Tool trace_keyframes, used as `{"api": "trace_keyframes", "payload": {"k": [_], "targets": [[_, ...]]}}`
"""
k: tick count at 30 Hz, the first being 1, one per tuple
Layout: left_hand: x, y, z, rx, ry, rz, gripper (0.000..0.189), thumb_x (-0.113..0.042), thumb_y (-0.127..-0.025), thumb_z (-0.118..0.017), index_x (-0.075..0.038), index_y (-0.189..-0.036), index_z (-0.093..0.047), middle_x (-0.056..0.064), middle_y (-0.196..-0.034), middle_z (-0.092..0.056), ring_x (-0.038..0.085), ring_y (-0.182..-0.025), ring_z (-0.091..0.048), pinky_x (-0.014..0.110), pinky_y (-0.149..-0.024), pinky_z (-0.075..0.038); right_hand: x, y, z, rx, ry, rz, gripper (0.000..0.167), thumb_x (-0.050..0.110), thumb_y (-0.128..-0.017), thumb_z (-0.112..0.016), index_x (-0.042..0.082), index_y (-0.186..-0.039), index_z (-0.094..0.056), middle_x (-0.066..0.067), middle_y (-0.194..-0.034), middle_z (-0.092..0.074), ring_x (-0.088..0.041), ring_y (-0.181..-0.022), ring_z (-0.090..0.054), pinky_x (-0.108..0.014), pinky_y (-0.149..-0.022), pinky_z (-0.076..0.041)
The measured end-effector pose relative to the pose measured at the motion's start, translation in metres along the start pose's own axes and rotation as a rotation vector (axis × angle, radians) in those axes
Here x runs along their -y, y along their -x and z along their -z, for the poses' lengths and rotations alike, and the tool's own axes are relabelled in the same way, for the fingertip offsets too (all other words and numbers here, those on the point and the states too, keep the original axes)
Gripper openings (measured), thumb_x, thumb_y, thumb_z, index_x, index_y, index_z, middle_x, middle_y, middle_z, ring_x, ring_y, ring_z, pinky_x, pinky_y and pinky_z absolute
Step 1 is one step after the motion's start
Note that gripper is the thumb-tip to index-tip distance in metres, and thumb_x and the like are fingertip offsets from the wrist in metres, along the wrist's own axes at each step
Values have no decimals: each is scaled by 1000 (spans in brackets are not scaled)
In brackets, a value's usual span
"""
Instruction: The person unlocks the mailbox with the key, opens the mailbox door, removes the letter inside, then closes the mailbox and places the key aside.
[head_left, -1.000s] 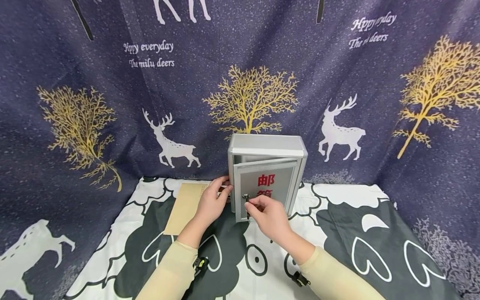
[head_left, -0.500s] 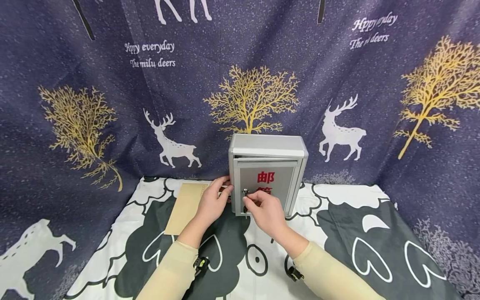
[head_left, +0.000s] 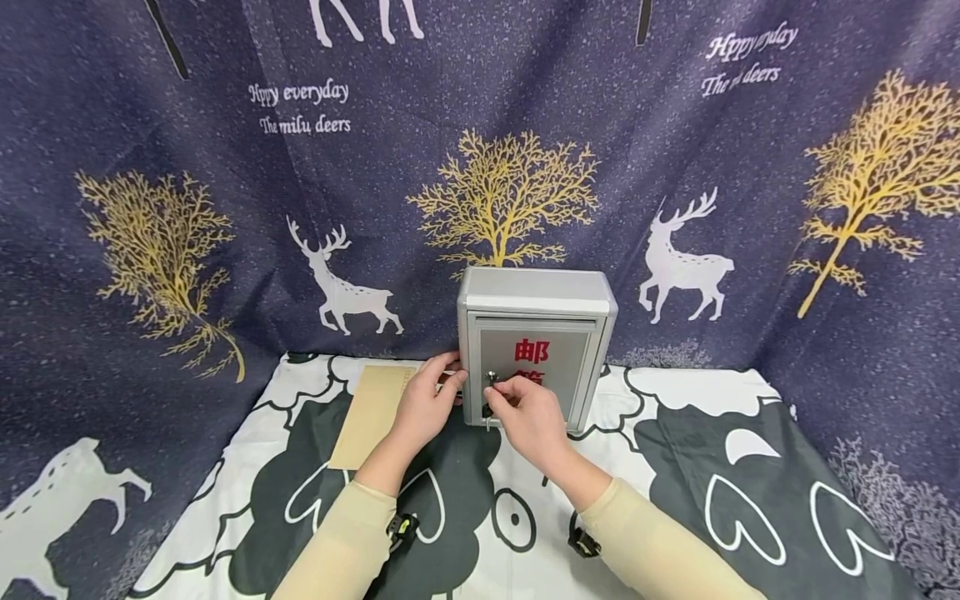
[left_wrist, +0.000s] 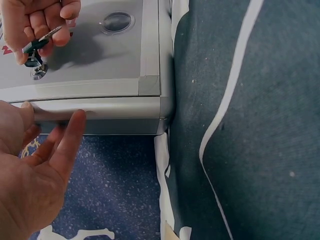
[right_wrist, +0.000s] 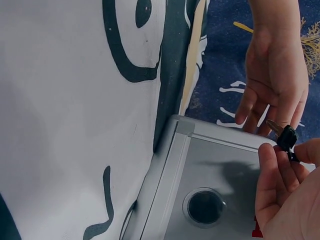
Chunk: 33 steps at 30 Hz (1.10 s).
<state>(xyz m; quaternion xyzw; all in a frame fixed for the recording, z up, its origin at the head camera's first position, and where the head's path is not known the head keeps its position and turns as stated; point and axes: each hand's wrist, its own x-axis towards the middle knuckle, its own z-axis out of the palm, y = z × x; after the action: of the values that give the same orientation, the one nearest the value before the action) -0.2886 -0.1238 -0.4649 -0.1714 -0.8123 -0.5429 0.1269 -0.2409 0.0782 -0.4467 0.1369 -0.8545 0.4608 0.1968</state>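
A silver metal mailbox (head_left: 536,290) with red characters stands upright, its front door (head_left: 558,358) flush in the frame. On the door's left side is a round lock (left_wrist: 39,72). My right hand (head_left: 532,421) pinches a black-headed key (left_wrist: 34,60) at that lock. A second key (right_wrist: 287,137) dangles beside it, its metal blade pointing away from the lock. My left hand (head_left: 422,412) rests on the box's left side, thumb at the front edge, fingers fairly straight along the side in the left wrist view. Low on the door is a dark round window (right_wrist: 205,206).
A tan envelope (head_left: 367,421) lies on the patterned cloth (head_left: 517,567) left of the mailbox, partly behind my left arm. A dark blue curtain (head_left: 375,192) with deer and golden trees hangs close behind the box and along both sides.
The mailbox door, ajar a second ago with a gap along its top and left, has swung in flush. My right hand moved inward with it, still at the key. My left hand stayed put.
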Motion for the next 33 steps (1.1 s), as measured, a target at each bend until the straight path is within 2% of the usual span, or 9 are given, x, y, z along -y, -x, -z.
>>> {"api": "trace_keyframes", "payload": {"k": [7, 15, 18, 24, 33], "targets": [[-1, 0, 0, 0, -8, 3, 37, -19, -115, -66, -9, -151, -66, 12, -134, -68, 30, -115, -74, 43, -81, -71, 0, -2, -1, -14, 9, -13, 10, 21, -104, -81, 13, -103, -85, 6, -84, -78, -6, -68, -65, -26, -58, -53], [-1, 0, 0, -7, 2, -10, 37, -19, -115, -67, -9, -150, -66, 12, -134, -69, 31, -114, -74, 47, -82, -71, 0, -3, -1, -18, 42, 18, 11, 20, -104, -80, 11, -102, -85, 5, -84, -79, -7, -69, -67, -28, -59, -54], [-1, 0, 1, -7, -5, -6, 37, -19, -115, -67, -9, -151, -66, 12, -135, -69, 31, -115, -74, 44, -81, -71, 0, -4, -2, -31, 111, 69, 11, 19, -103, -81, 10, -102, -85, 2, -85, -81, -9, -69, -69, -29, -60, -56], [0, 1, 2, -8, -14, -7, 37, -20, -115, -67, -9, -150, -67, 12, -135, -69, 30, -116, -74, 36, -79, -70, 1, -4, -5, -73, 334, 206, 12, 19, -101, -83, 8, -104, -86, -2, -90, -82, -14, -70, -72, -32, -60, -60], [-1, 2, 1, -5, 0, -5, 37, -19, -115, -67, -9, -150, -67, 12, -135, -68, 31, -116, -73, 33, -78, -70, 2, -3, -7, -133, 481, 387, 11, 17, -99, -84, 7, -98, -83, -5, -87, -79, -19, -66, -72, -36, -54, -61]]}}
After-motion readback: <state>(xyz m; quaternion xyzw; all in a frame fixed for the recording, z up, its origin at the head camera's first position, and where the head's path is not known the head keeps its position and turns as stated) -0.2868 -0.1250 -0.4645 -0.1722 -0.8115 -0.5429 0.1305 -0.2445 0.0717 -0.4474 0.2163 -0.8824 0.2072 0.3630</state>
